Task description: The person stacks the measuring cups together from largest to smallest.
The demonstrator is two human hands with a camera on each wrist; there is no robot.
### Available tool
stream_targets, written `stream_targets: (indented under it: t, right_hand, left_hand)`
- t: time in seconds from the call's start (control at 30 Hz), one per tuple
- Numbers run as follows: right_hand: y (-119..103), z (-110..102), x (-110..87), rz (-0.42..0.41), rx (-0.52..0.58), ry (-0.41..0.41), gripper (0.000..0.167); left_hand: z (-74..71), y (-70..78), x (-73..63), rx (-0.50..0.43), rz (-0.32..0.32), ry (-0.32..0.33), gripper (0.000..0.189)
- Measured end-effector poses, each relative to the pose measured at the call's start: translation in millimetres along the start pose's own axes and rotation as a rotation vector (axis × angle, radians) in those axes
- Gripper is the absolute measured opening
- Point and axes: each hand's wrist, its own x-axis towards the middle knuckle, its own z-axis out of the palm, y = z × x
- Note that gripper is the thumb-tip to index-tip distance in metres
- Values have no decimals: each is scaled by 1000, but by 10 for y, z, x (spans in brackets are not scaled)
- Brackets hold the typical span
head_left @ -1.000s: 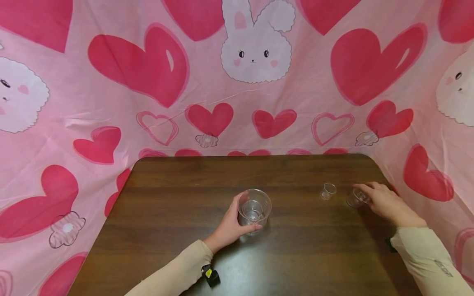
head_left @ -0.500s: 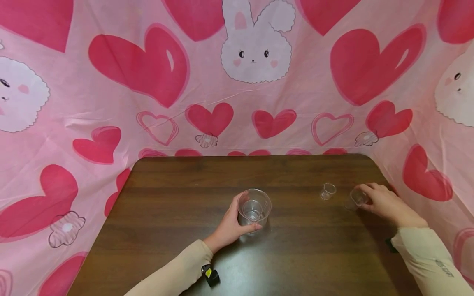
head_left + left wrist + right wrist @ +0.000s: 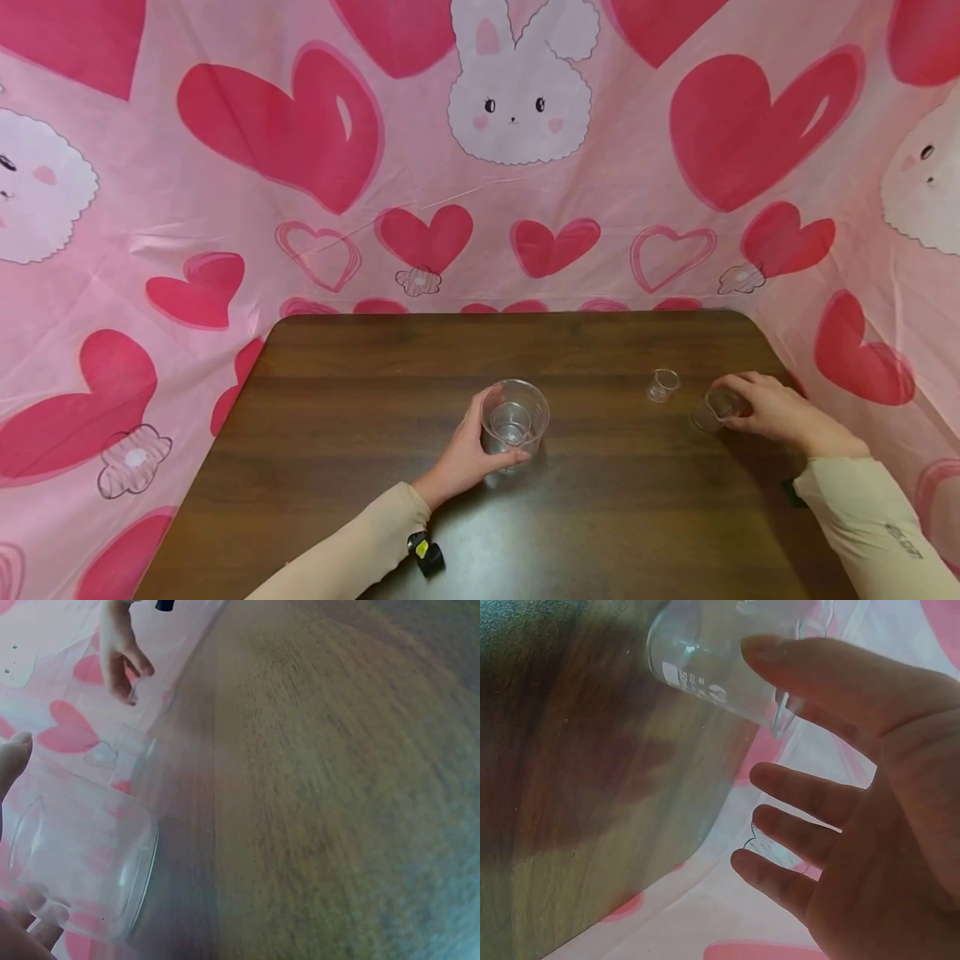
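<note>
Near the middle of the table, my left hand (image 3: 467, 454) wraps around a large clear beaker (image 3: 534, 421), which stands upright. A smaller ring shows inside it; whether that is a nested beaker or its base I cannot tell. At the right, my right hand (image 3: 772, 412) pinches a smaller clear beaker (image 3: 722, 407) near its rim with thumb and index finger. White markings on this beaker (image 3: 697, 675) show in the right wrist view, and its other fingers (image 3: 795, 836) extend free. A tiny beaker (image 3: 663, 386) stands between the two.
The brown wooden table (image 3: 360, 400) has rounded far corners. A pink cloth (image 3: 420, 183) with hearts and rabbits hangs close behind it and along both sides. A black strap device (image 3: 426, 554) sits on the left wrist.
The beaker in my right hand has tilted slightly, its base shifting left and toward me. My left hand and the large beaker stay in place.
</note>
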Motion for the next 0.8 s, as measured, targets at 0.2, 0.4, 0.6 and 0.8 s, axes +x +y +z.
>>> stream_targets:
  t: [0.2,0.4,0.6,0.8]
  right_hand:
    - [-46,-43,-18,-8,-7,-16,51]
    - [-117,-87,-29,-29,-25,-6,51]
    - [-251,-151,-25,-49,-35,-5,50]
    - [-414,-212,10,-89,-46,21,48]
  left_hand:
    - [34,-211,60,6,10,6,103]
    - [14,-268,51,15,25,-13,101]
    - [11,-263,29,25,19,-20,100]
    - [9,-262,30,25,18,-22,100]
